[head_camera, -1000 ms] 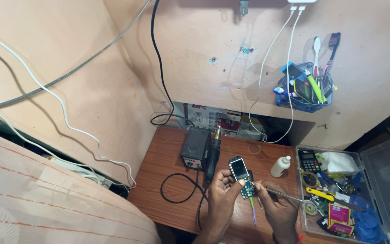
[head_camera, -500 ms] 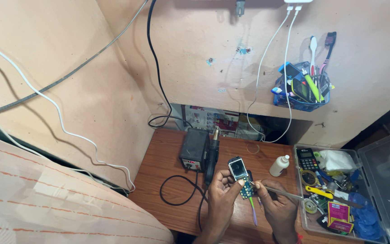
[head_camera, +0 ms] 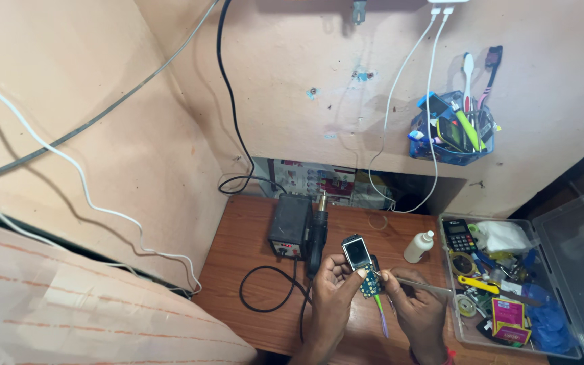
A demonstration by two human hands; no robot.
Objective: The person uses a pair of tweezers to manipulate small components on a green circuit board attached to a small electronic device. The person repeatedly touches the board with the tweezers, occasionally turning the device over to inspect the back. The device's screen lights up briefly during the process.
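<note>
My left hand (head_camera: 332,287) holds a small phone circuit board with a little screen (head_camera: 358,260) upright over the wooden table (head_camera: 238,257). My right hand (head_camera: 419,312) grips thin metal tweezers (head_camera: 417,284), and their tip touches the blue-green lower part of the board. A green stick-like tool (head_camera: 380,312) hangs down between the two hands.
A black soldering station (head_camera: 290,226) with its hot-air handle (head_camera: 318,233) and coiled black cable (head_camera: 265,290) sits behind the hands. A small white bottle (head_camera: 419,247) stands to the right. A clear plastic box (head_camera: 508,284) of tools and parts fills the right side. A blue holder (head_camera: 451,135) with brushes hangs on the wall.
The view has shifted slightly. Both hands stay in the same place with the board and tweezers held together.
</note>
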